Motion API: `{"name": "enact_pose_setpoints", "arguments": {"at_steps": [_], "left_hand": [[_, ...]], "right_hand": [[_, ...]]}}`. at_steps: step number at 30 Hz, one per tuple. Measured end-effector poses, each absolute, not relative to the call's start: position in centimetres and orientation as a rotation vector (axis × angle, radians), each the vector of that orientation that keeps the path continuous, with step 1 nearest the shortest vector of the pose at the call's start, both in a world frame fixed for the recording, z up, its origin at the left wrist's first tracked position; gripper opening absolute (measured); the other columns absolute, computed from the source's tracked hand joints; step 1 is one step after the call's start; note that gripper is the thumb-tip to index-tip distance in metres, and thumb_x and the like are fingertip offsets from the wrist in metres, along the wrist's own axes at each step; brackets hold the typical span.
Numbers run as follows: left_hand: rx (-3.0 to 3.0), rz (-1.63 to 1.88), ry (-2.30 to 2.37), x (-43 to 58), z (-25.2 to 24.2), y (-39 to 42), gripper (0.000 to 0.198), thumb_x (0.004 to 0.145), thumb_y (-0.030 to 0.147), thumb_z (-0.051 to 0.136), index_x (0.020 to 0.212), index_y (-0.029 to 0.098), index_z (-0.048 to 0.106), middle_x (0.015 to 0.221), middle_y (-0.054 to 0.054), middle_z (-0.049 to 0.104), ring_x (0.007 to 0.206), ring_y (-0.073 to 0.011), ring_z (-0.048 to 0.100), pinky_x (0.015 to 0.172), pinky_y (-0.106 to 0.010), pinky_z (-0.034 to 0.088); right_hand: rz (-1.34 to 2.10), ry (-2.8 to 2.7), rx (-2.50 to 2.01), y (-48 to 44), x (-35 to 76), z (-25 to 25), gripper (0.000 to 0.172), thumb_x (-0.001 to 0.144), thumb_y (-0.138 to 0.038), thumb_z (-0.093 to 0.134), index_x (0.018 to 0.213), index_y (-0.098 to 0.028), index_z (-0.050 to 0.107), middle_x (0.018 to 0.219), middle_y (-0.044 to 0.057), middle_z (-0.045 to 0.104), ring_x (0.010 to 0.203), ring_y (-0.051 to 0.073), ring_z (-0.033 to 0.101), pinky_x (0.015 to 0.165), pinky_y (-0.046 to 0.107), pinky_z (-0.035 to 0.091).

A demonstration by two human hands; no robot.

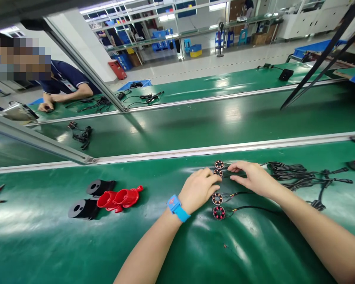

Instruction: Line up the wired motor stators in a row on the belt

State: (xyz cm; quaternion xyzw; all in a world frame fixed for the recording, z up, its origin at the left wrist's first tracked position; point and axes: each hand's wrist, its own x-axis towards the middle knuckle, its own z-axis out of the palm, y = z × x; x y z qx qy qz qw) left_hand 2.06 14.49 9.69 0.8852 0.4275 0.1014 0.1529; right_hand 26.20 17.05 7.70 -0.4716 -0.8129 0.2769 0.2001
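1. Your left hand (198,188) rests on the green bench (47,244). Its fingers (214,178) are curled and touch a small round coil ring (218,172).
2. Your right hand (253,177) is just beside the left hand, on the other side of that ring. Its fingers (234,168) are close together and pinch a thin wire by the ring.
3. A second coil ring (219,164) lies touching the first ring, on its far side.
4. Two more coil rings sit on the near side of the first ring: one (217,198) close to your left hand and one (219,212) a bit nearer to you. Each has a black wire going off to the right.
5. A pile of black cables (296,175) lies to the right of the first ring, past your right hand.
6. Two red plastic parts (120,198) and two black plastic parts (90,197) lie well to the left of the first ring.
7. You wear a blue watch (176,207) on your left wrist.
8. Another person (65,85) sits far off, past the first ring and to the left.
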Motion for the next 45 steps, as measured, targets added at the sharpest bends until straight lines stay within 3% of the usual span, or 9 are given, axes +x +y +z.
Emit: {"name": "enact_pose_setpoints", "arguments": {"at_steps": [3,7,14,19,23,27,30,38,45], "left_hand": [[2.549,0.375,1.319,1.9,7.6,15.9,0.03,0.093,0.026,0.065,0.123,0.026,0.063,0.122,-0.006,0.056,0.1,-0.0201,0.055,0.093,-0.037,0.049],[2.565,0.358,1.278,1.8,6.6,16.3,0.016,0.093,0.027,0.065,0.107,0.02,0.067,0.128,-0.007,0.056,0.106,-0.021,0.055,0.096,-0.038,0.047],[2.666,0.238,1.141,1.9,8.0,15.7,0.016,0.091,0.031,0.069,0.097,0.018,0.062,0.118,-0.002,0.065,0.106,-0.0214,0.057,0.092,-0.038,0.041],[2.713,0.26,1.135,2.3,8.3,15.3,0.017,0.092,0.031,0.069,0.099,0.018,0.061,0.119,0.0,0.064,0.104,-0.0199,0.057,0.09,-0.037,0.039],[2.753,0.229,1.156,2.5,8.2,15.2,0.018,0.093,0.032,0.067,0.1,0.017,0.06,0.116,-0.002,0.064,0.101,-0.0195,0.057,0.087,-0.037,0.038],[2.732,0.137,1.247,2.6,8.4,15.0,0.02,0.09,0.032,0.071,0.098,0.016,0.062,0.109,-0.004,0.064,0.098,-0.0207,0.057,0.084,-0.037,0.039],[2.645,0.103,1.273,2.4,8.7,14.9,0.018,0.089,0.032,0.073,0.093,0.017,0.064,0.102,-0.003,0.064,0.096,-0.0208,0.056,0.084,-0.037,0.04],[2.544,0.12,1.303,2.4,9.1,14.7,0.016,0.088,0.032,0.073,0.094,0.018,0.068,0.099,-0.002,0.065,0.097,-0.0219,0.056,0.084,-0.037,0.04],[2.507,0.251,1.321,2.5,9.1,14.7,0.012,0.094,0.031,0.066,0.095,0.019,0.067,0.101,-0.001,0.065,0.096,-0.0192,0.057,0.086,-0.036,0.04]], "right_hand": [[0.739,-2.357,-1.318,17.1,25.9,6.2,0.037,0.086,-0.025,0.067,0.122,-0.019,0.061,0.119,0.008,0.064,0.106,0.025,0.06,0.095,0.043,0.048],[0.755,-2.368,-1.278,16.9,25.1,5.5,0.039,0.087,-0.017,0.062,0.126,-0.018,0.058,0.101,0.006,0.064,0.095,0.022,0.059,0.087,0.039,0.048],[1.233,-2.187,-1.285,16.9,24.8,6.6,0.022,0.086,-0.029,0.059,0.102,-0.017,0.064,0.083,0.001,0.059,0.071,0.014,0.052,0.067,0.028,0.04],[1.657,-1.817,-1.241,17.1,24.6,7.0,0.031,0.084,-0.045,0.058,0.086,-0.014,0.061,0.078,0.001,0.058,0.067,0.012,0.045,0.062,0.026,0.033],[1.852,-1.569,-1.247,17.1,24.3,7.0,0.034,0.08,-0.045,0.058,0.092,-0.013,0.06,0.082,0.004,0.063,0.065,0.011,0.046,0.057,0.025,0.031],[1.815,-1.672,-1.206,16.8,24.1,6.5,0.032,0.078,-0.035,0.056,0.102,-0.013,0.058,0.081,0.005,0.065,0.077,0.016,0.056,0.072,0.03,0.043],[1.684,-1.774,-1.169,16.5,24.0,5.9,0.035,0.075,-0.028,0.059,0.106,-0.014,0.056,0.094,0.007,0.065,0.091,0.019,0.06,0.085,0.034,0.046],[1.737,-1.763,-1.146,16.5,24.2,5.4,0.047,0.077,-0.029,0.065,0.117,-0.018,0.044,0.09,0.001,0.061,0.082,0.015,0.06,0.075,0.028,0.047],[1.764,-1.789,-1.117,16.5,24.7,5.7,0.051,0.076,-0.027,0.065,0.121,-0.019,0.041,0.097,0.003,0.062,0.088,0.016,0.06,0.078,0.03,0.048]]}}
